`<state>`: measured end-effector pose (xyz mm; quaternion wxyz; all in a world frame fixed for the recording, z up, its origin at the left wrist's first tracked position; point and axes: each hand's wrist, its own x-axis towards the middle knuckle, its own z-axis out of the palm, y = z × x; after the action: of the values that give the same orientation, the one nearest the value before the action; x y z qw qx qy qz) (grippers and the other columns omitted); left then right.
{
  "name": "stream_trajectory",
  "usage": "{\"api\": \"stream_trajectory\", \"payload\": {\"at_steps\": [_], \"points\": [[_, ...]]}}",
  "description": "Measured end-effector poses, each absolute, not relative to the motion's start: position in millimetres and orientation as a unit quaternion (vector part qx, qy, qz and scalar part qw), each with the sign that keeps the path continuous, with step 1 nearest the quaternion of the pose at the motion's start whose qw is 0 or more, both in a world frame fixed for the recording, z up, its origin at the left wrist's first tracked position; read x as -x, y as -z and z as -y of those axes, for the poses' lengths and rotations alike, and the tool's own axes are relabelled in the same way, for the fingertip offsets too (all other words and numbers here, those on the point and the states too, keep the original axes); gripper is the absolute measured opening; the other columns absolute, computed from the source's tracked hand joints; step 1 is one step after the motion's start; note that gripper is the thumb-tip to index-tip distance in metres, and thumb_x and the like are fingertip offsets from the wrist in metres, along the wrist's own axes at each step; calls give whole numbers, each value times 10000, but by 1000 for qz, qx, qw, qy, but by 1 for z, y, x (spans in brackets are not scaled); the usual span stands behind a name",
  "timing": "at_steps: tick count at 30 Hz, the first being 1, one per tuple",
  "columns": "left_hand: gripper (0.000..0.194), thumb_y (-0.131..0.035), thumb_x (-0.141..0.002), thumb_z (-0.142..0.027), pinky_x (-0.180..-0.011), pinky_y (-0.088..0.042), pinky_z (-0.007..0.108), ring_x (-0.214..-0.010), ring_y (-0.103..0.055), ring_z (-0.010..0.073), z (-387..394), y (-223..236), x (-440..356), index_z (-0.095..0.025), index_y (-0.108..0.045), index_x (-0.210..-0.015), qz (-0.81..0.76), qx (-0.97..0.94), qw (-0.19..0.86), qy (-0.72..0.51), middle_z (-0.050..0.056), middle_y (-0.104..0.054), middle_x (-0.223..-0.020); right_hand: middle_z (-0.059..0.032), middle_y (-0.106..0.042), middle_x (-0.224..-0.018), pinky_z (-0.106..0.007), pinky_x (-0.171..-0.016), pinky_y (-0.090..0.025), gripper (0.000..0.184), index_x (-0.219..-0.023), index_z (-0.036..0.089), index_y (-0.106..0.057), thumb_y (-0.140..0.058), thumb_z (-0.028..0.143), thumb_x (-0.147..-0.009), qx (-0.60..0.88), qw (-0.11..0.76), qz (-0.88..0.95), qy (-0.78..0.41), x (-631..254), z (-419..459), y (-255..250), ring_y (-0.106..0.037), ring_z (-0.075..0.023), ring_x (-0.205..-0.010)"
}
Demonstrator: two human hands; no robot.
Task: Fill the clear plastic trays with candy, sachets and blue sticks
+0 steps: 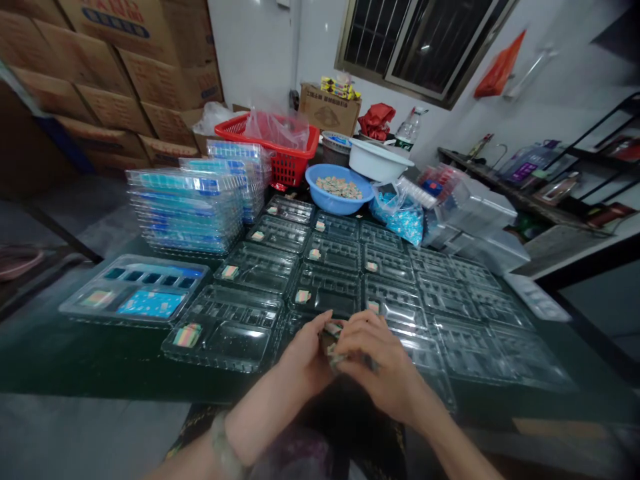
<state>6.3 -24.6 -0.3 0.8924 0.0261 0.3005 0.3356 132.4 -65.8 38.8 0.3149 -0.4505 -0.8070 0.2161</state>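
My left hand point(306, 353) and my right hand point(375, 360) meet low in the middle of the view. Between their fingers they pinch a small striped multicoloured piece point(333, 340), partly hidden by them. Both hands are over the near edge of the clear plastic blister trays point(395, 300), which lie side by side on a dark green table point(75, 360). Many compartments look bare, while several trays each hold one small striped piece point(303, 297). Nearest my left hand, a clear tray holds a larger striped piece point(187, 335).
A blue bowl point(320, 193) of small pieces stands beyond the trays, beside a white bowl point(380, 160) and a red basket point(265, 150). Stacked blue-printed trays point(185, 213) rise at left. Cardboard cartons point(125, 73) line the wall, and clear containers point(475, 220) stand at right.
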Motion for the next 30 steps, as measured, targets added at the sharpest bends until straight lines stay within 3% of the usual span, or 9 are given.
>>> {"api": "stream_trajectory", "payload": {"at_steps": [3,6,12,18,23,30], "points": [[172,-509,-772,-229,-378,-370,215,-457,-519,128,28,-4,-1,-110,-588,-675,-317,-102,874,-353,31,-564,-538,-3,-573,-794,-345,-785,-389,100,-808,208,-558,-601,143,-745,498,419,714,-258,-142,65,-33,-510,-165,-803],[228,-514,-781,-317,-328,-283,186,-460,-492,115,35,-13,6,-114,-617,-791,-337,-258,829,-366,38,-562,-574,4,-568,-766,-302,-718,-409,101,-797,194,-558,-624,170,-725,533,466,642,-294,-147,64,-30,-521,-145,-727],[237,-576,-746,-334,-329,-231,171,-359,-367,51,41,-19,13,-152,-607,-895,-372,-449,739,-338,-6,-518,-515,25,-568,-716,-286,-710,-410,86,-739,190,-563,-642,178,-708,535,490,615,-311,-142,65,-32,-524,-127,-681],[173,-582,-738,-321,-327,-227,160,-457,-465,87,40,-18,9,-149,-584,-754,-372,-402,761,-348,12,-526,-568,-8,-601,-809,-326,-833,-380,37,-785,195,-617,-605,177,-755,488,514,634,-310,-144,67,-31,-542,-149,-795],[194,-531,-775,-350,-331,-233,158,-453,-425,72,42,-14,3,-160,-552,-741,-341,-398,777,-348,-9,-499,-561,6,-573,-729,-236,-610,-396,82,-765,191,-607,-537,160,-794,526,494,617,-315,-147,71,-31,-505,-117,-651],[174,-568,-752,-340,-330,-249,160,-383,-376,48,44,-7,3,-175,-533,-793,-372,-449,720,-375,-23,-526,-541,19,-543,-692,-213,-548,-369,56,-800,194,-506,-463,198,-836,570,463,613,-290,-133,82,-31,-491,-108,-610]]}}
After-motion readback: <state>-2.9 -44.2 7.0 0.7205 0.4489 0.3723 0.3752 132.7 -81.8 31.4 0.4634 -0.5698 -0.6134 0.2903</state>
